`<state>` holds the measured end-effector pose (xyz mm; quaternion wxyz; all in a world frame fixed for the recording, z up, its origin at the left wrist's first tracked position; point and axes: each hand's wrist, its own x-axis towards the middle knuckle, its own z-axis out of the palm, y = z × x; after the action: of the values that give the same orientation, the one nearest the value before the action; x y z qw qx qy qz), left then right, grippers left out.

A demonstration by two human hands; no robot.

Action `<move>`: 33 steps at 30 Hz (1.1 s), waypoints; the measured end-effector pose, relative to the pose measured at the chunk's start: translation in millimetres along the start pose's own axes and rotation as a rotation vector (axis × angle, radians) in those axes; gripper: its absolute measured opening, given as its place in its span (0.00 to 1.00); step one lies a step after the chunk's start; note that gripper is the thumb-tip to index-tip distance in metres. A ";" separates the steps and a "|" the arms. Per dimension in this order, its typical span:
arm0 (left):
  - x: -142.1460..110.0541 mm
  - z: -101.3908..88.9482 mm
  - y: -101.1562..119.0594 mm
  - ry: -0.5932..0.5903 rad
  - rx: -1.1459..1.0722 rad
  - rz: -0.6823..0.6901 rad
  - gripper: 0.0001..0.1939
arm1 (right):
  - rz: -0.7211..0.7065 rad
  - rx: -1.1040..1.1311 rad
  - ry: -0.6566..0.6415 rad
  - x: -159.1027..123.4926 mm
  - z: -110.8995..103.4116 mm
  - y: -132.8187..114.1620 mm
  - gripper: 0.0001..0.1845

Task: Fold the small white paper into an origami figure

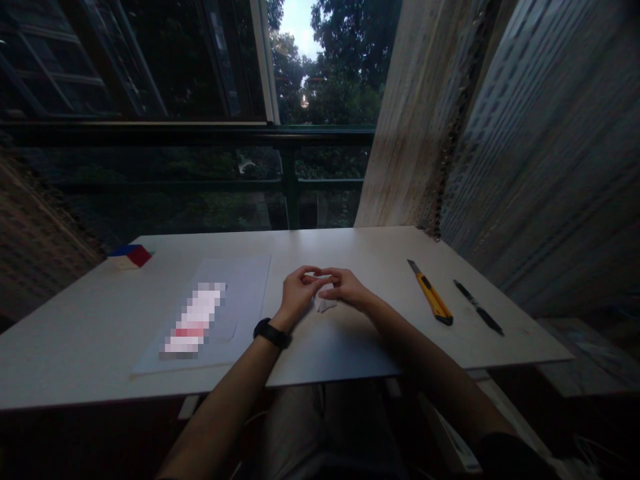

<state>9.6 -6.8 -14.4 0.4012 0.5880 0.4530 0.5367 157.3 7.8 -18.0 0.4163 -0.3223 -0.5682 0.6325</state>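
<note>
My left hand (299, 291) and my right hand (345, 288) meet at the middle of the white table (350, 247). Both have their fingers curled and pinch a small folded piece of white paper (324, 305), most of which is hidden under the fingers. A black watch sits on my left wrist (271, 333). The paper rests low, at or just above the table top.
A white sheet (240, 280) lies to the left of my hands. A coloured cube (131, 255) sits at the far left corner. On the right lie a yellow utility knife (431, 296) and a black pen (477, 307). A window and railing stand behind the table.
</note>
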 end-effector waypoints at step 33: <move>-6.6 8.8 4.9 -0.082 0.036 -0.042 0.25 | -0.131 0.004 0.416 5.9 -16.4 -10.8 0.19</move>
<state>18.7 -14.4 -12.4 0.4201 0.6069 0.4580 0.4954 170.8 20.6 -9.3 0.5652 -0.4075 -0.4886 0.5252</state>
